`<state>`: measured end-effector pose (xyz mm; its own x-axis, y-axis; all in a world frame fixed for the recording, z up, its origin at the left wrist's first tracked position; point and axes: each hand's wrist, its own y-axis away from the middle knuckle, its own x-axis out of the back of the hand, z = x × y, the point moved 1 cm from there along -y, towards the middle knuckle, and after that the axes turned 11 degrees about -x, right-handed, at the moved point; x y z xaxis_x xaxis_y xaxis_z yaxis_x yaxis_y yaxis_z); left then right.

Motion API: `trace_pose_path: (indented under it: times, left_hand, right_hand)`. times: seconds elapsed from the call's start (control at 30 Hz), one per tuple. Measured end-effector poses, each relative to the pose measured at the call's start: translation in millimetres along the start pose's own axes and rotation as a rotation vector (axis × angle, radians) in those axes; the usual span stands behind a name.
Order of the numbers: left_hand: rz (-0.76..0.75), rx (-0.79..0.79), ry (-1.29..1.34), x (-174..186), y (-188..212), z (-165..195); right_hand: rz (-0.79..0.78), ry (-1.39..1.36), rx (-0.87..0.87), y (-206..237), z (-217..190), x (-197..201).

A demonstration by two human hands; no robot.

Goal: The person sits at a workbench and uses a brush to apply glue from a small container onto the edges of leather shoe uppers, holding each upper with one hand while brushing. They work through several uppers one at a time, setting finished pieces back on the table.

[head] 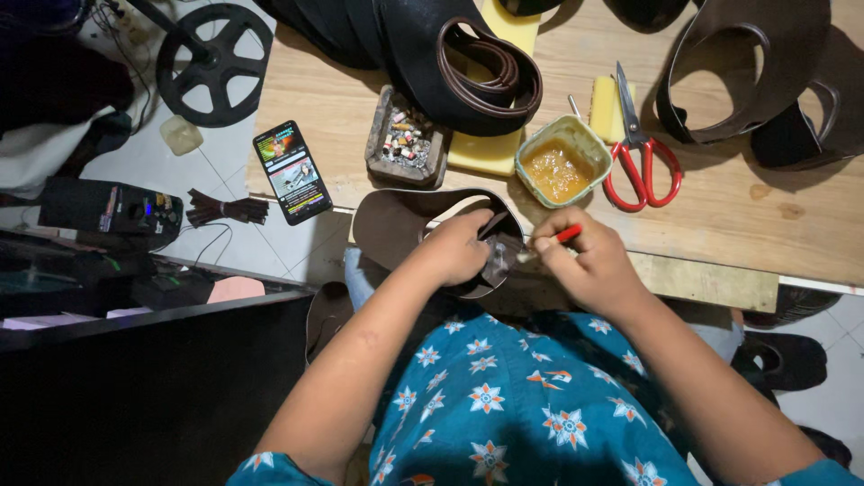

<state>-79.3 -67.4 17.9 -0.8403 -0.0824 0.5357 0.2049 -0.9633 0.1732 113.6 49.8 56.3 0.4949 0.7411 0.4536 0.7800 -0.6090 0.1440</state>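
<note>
My left hand grips a dark brown leather piece with a cut-out opening, held at the near edge of the wooden table. My right hand holds a small red-handled brush, its tip touching the leather's inner edge, where a pale shiny patch shows. A small square cup of amber glue stands just beyond my right hand.
Red-handled scissors lie right of the glue cup. A grey ashtray, yellow sponges, stacked dark leather pieces and a coiled strap fill the table. A lit phone overhangs the left edge.
</note>
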Motion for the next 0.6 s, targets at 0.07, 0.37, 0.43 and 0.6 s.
trace_pose_path:
  times: [0.07,0.37,0.43,0.6]
  left_hand:
    - [-0.014,-0.004,-0.001,0,-2,2]
    - [-0.047,0.065,0.037,2,-8,-5]
    - [-0.005,-0.033,0.022,2,-9,-6]
    - [-0.056,0.099,0.089,1,-11,-6]
  right_hand:
    - [0.033,0.096,0.236,0,-5,-7]
    - [0.047,-0.127,-0.057,-1,-11,14]
    - [0.241,0.023,0.133,-7,-17,33]
    - [0.324,0.345,0.206,-53,-22,49]
